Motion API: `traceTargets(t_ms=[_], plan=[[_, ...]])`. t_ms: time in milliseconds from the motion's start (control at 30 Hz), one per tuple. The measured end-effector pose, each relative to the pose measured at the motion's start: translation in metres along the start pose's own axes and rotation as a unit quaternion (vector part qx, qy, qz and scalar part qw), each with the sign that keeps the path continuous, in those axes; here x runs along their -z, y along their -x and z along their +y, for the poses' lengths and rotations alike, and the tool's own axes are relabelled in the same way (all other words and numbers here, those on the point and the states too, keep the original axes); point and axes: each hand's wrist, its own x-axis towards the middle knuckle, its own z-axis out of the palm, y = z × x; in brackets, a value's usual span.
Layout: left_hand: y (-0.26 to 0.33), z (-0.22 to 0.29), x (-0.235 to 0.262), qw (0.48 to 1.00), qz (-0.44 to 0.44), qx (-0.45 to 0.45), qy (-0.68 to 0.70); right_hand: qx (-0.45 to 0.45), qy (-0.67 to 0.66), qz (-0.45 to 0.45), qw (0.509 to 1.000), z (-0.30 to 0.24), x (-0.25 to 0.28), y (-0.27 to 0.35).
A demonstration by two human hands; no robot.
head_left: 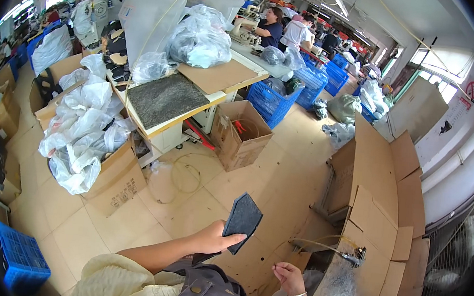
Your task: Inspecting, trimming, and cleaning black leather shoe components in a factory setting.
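A flat, dark grey felt-like piece (pixel 243 217), roughly rectangular with a slanted top edge, is held up over the tiled floor (pixel 127 223) by the left hand (pixel 214 238), whose thumb and fingers are pinched on its lower edge. The right hand (pixel 288 278) is loosely curled, nothing gripped, near an air nozzle (pixel 352 256) beside cardboard sheets (pixel 378 219).

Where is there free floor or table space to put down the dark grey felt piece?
The left hand holds the dark felt piece. Bare floor lies between the open cardboard box and the cardboard sheets. The tan board on the table has room. The box of plastic bags is crowded.
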Motion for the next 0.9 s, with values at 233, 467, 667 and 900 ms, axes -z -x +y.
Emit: traceTargets(t_ms=[233, 467, 667, 900], plan=[[0.0, 0.01, -0.064, 0.998, -0.038, 0.049, -0.01, 0.019, 0.076, 0.039, 0.996, 0.003, 0.032, 0.031], [0.006, 0.009, -0.082, 0.971, -0.159, 0.033, -0.176, 0.479, 0.274, 0.205, 0.809, -0.129, -0.018, 0.074], [0.007, 0.008, -0.078, 0.974, -0.181, 0.013, -0.133, 0.757, 0.205, 0.306, 0.54, -0.195, -0.031, 0.119], [0.011, 0.017, -0.059, 0.991, -0.118, -0.018, -0.059, 0.858, -0.015, 0.26, 0.443, -0.205, -0.083, 0.086]])
